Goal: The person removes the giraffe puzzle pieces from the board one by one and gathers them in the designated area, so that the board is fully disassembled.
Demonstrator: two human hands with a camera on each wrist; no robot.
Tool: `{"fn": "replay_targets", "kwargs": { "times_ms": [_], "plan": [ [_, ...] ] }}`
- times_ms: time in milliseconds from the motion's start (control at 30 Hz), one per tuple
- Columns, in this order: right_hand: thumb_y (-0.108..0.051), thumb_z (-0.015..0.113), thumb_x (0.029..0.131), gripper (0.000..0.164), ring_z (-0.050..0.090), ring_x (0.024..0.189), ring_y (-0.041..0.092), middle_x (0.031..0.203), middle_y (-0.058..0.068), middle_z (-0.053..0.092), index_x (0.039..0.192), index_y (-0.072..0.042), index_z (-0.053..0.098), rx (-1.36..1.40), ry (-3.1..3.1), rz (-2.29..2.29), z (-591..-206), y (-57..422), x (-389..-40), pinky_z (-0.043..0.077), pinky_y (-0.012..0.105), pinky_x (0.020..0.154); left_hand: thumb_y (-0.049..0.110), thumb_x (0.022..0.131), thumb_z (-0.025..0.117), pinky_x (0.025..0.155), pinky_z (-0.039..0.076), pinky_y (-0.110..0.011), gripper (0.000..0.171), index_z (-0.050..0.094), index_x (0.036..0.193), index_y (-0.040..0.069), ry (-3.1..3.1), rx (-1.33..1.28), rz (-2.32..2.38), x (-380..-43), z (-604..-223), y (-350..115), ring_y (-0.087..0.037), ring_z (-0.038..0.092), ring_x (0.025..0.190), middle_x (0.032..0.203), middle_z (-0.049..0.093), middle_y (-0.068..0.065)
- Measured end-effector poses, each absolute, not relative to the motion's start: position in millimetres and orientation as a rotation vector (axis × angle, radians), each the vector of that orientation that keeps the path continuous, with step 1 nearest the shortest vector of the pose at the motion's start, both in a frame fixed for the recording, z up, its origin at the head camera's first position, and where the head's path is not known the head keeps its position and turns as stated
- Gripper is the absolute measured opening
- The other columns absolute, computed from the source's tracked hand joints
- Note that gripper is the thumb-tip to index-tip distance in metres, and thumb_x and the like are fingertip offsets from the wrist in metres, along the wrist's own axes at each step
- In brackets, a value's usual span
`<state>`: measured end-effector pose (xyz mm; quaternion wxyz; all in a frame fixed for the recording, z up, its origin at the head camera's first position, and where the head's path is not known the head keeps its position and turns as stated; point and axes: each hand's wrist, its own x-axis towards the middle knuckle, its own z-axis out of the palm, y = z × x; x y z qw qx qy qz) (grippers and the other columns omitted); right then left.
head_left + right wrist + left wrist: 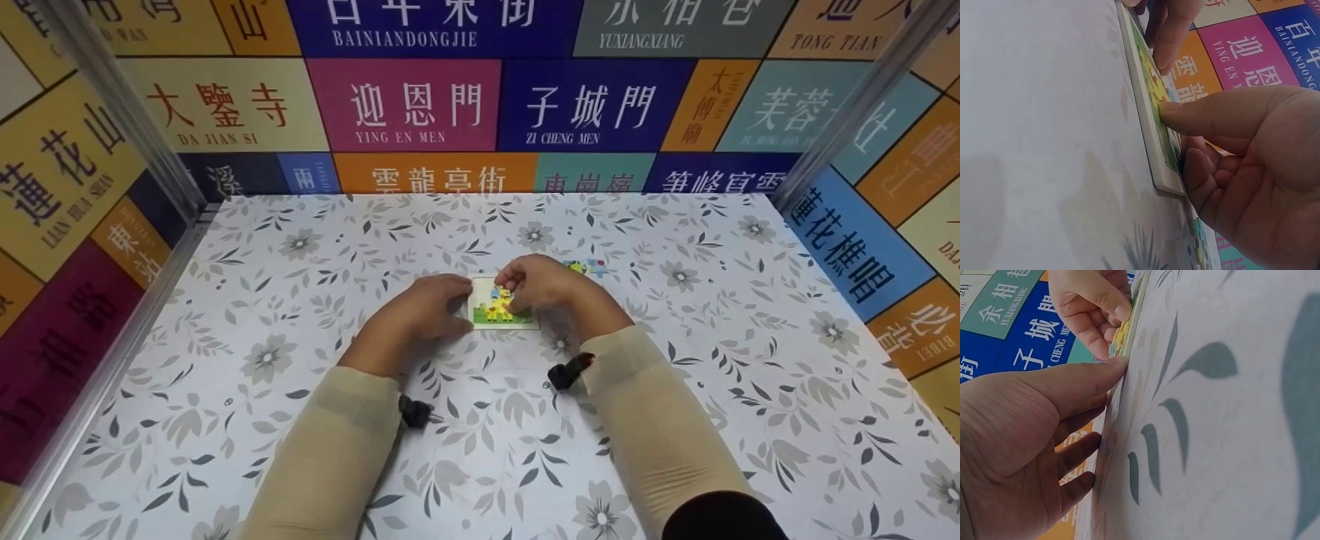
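A small jigsaw puzzle board [517, 326], green with yellow pieces and a pale frame, lies flat on the patterned tabletop. At its left end my left hand [431, 304] holds it, thumb by the near corner and fingers by the far one. My right hand [551, 285] reaches over the board from the right. Its thumb [1171, 115] rests on the yellow part of the picture, and its other fingers curl in. A yellow and blue puzzle piece [1118, 340] shows between its thumb and index finger in the left wrist view; the right hand partly covers the picture.
Several loose puzzle pieces [596, 266] lie just beyond the right hand. Lettered panels [405, 105] rise behind the table and along both sides. A floral cover [480, 450] spreads over the table under both sleeved forearms.
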<state>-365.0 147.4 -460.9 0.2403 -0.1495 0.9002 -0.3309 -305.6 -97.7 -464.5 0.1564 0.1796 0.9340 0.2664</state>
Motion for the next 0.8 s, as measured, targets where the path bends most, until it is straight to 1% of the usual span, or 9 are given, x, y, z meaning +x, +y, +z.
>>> {"fn": "replay_targets", "kwargs": {
  "times_ms": [267,433,567,667,800],
  "plan": [
    [-0.004,0.084,0.085,0.041,0.06,0.102,0.019,0.113,0.004,0.068,0.124,-0.015,0.074,-0.368,2.456,-0.926,-459,150,-364,0.054,0.032,0.087,0.027,0.094,0.079,0.137,0.025,-0.045,0.071,0.053,0.159,0.017,2.674,0.502,0.773,-306,-466,-98,-0.027,0.036,0.162,0.169,0.048,-0.003],
    [-0.011,0.085,0.086,0.044,0.065,0.105,0.02,0.119,0.004,0.072,0.129,-0.018,0.075,-0.4,2.469,-0.953,-455,157,-363,0.057,0.034,0.088,0.027,0.094,0.08,0.136,0.025,-0.045,0.071,0.053,0.159,0.017,2.674,0.492,0.778,-307,-466,-97,-0.027,0.036,0.162,0.168,0.048,-0.003],
    [-0.012,0.085,0.087,0.047,0.069,0.109,0.021,0.124,0.006,0.075,0.133,-0.016,0.075,-0.452,2.48,-1.011,-448,166,-362,0.059,0.037,0.093,0.027,0.093,0.08,0.136,0.025,-0.046,0.071,0.054,0.158,0.018,2.671,0.478,0.779,-306,-466,-96,-0.028,0.037,0.162,0.168,0.048,-0.003],
    [-0.01,0.085,0.088,0.049,0.069,0.111,0.022,0.128,0.008,0.074,0.136,-0.014,0.074,-0.44,2.474,-1.063,-442,175,-362,0.06,0.035,0.095,0.027,0.094,0.08,0.137,0.025,-0.046,0.071,0.053,0.159,0.019,2.667,0.462,0.771,-306,-465,-95,-0.027,0.035,0.162,0.169,0.047,-0.002],
    [-0.013,0.084,0.091,0.052,0.068,0.113,0.022,0.132,0.008,0.072,0.141,-0.013,0.07,-0.413,2.497,-1.082,-438,190,-364,0.06,0.031,0.09,0.028,0.096,0.079,0.137,0.024,-0.045,0.069,0.053,0.159,0.019,2.677,0.477,0.73,-307,-465,-95,-0.026,0.033,0.164,0.169,0.046,0.0]
  ]
}}
